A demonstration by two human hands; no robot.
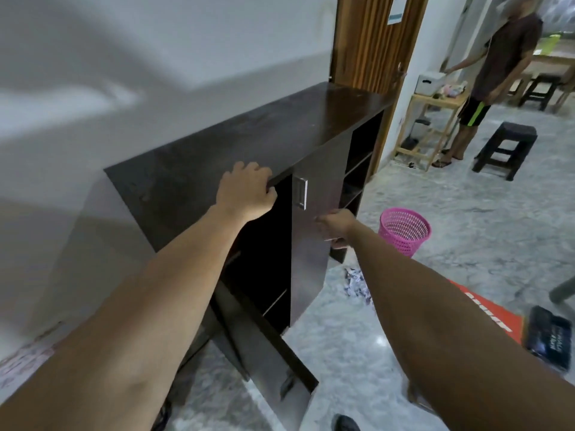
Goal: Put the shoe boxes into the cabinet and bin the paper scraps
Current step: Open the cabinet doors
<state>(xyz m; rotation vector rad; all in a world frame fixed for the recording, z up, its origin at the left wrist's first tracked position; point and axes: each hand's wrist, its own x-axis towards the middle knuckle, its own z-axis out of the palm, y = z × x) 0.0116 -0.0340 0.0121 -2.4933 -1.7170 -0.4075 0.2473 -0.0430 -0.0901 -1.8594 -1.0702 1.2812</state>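
Note:
A dark brown cabinet (217, 150) stands against the white wall. My left hand (249, 191) grips the front edge of its top board, fingers curled over it. My right hand (337, 227) holds the far edge of the right door (314, 244), which stands partly open. The left door (264, 346) hangs wide open toward me, showing dark shelves inside. An orange shoe box (494, 315) and a dark blue shoe box (549, 340) lie on the floor at the right. Crumpled paper scraps (357, 283) lie on the floor near a pink mesh bin (404, 230).
Open shelves (357, 169) fill the cabinet's right end beside a wooden door frame (373, 42). Farther right a person (488, 82) stands by a light wooden rack (432, 126), with a dark stool (507, 147) on the marble floor.

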